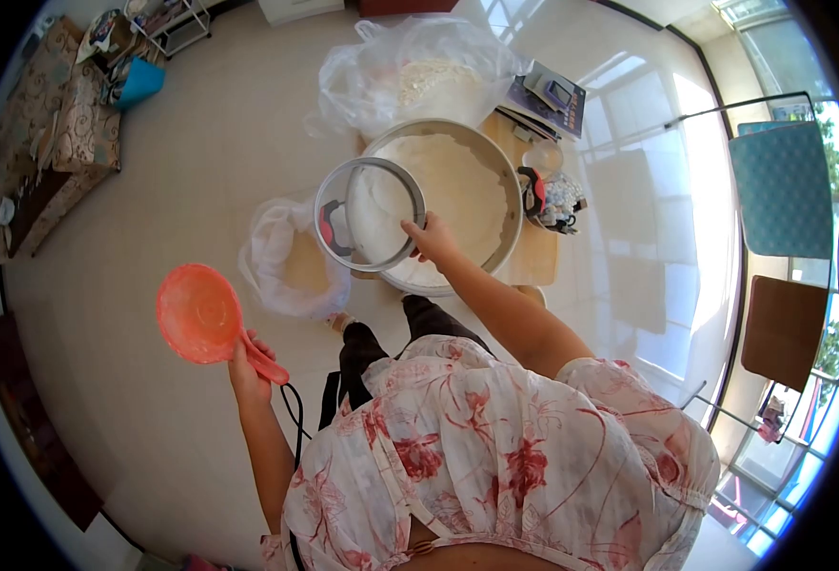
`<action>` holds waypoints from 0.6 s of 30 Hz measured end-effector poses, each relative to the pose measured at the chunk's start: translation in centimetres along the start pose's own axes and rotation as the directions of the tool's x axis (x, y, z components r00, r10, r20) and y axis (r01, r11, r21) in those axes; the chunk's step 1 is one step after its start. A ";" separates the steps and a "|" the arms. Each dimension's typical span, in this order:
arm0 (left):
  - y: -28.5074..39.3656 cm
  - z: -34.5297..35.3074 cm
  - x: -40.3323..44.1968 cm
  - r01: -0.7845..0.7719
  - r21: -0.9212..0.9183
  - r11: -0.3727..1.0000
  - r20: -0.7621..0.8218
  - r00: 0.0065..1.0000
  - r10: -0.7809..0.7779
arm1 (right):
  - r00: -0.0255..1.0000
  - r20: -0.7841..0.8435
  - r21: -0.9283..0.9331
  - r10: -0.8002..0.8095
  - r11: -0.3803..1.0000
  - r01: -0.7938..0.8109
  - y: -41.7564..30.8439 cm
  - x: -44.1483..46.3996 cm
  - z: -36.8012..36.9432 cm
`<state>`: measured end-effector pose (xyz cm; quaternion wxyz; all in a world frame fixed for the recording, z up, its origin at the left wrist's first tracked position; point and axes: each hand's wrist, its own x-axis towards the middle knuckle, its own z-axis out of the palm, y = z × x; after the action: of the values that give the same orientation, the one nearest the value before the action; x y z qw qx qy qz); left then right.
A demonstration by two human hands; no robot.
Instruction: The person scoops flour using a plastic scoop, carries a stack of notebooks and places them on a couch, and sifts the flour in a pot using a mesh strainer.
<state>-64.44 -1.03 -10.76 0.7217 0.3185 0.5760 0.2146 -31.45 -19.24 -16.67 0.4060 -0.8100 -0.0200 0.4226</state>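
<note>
My left hand (251, 362) is closed round the handle of a pink ladle (200, 314), held out to the left above the floor. The ladle's bowl has a pale coating inside. My right hand (428, 238) grips the right rim of a round metal sieve (370, 213). White powder lies in the sieve, along with a dark and red thing at its left side. Beneath the sieve's right part is a large metal basin (507, 162) with pale powder in it. An open plastic bag (281, 257) stands on the floor left of the sieve.
A wooden table (545, 252) supports the basin. Behind the basin is a clear plastic bag (372, 86) with pale contents. Books (567, 105) and a filled container (557, 202) are at the right. Farther off are a patterned sofa (86, 119) and a blue bin (139, 83).
</note>
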 end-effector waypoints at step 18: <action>-0.1 0.0 -0.5 0.017 0.019 1.000 -0.047 0.999 -0.016 | 0.720 -0.694 0.082 0.004 0.994 0.073 6.1 -0.5 -17.8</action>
<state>-64.56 -1.48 -10.45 0.7066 0.3156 0.5973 0.2104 -21.19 -34.87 -14.91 0.4331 -0.8866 0.1399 0.0819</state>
